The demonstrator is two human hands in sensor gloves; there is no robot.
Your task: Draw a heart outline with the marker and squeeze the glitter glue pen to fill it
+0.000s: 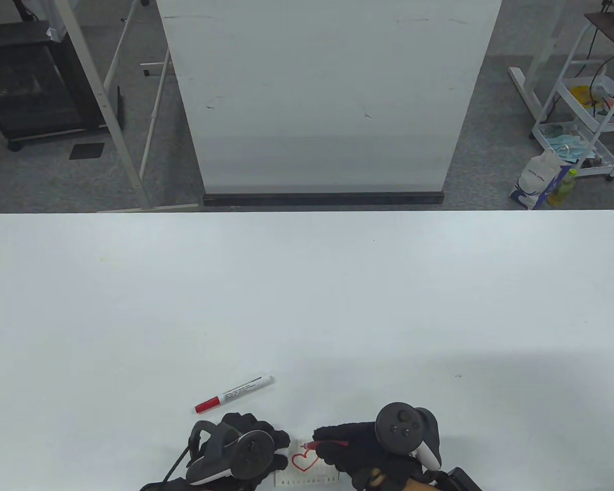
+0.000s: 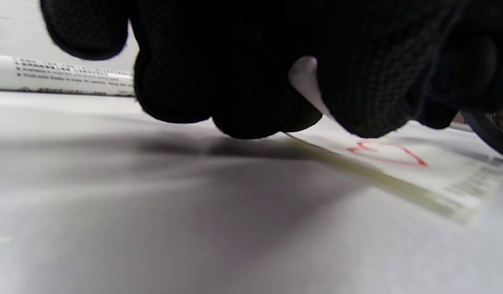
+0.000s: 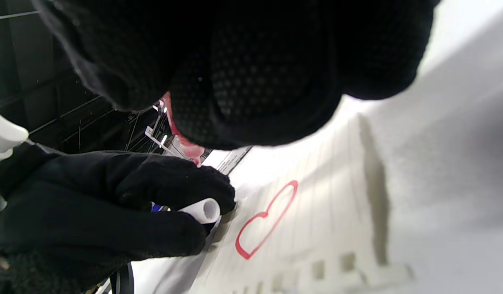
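At the near edge of the white table, between my two gloved hands, lay the small paper card with a red heart outline drawn on it. My right hand had its fingers curled round a red glitter glue pen, its tip pointing left and down toward the top of the heart — I could not tell from any view whether the tip touched the paper. My left hand sat just left of the heart, at the card's left edge; in the right wrist view its fingers pinched a small white cylinder, perhaps a cap, while seeming also to bear on the card. The left wrist view showed the card's near edge lifted slightly off the table beside that hand. Beyond my left hand, a little up and away from the grip, the red-capped white marker rested on the table, apart from both hands, red cap toward me — untouched.
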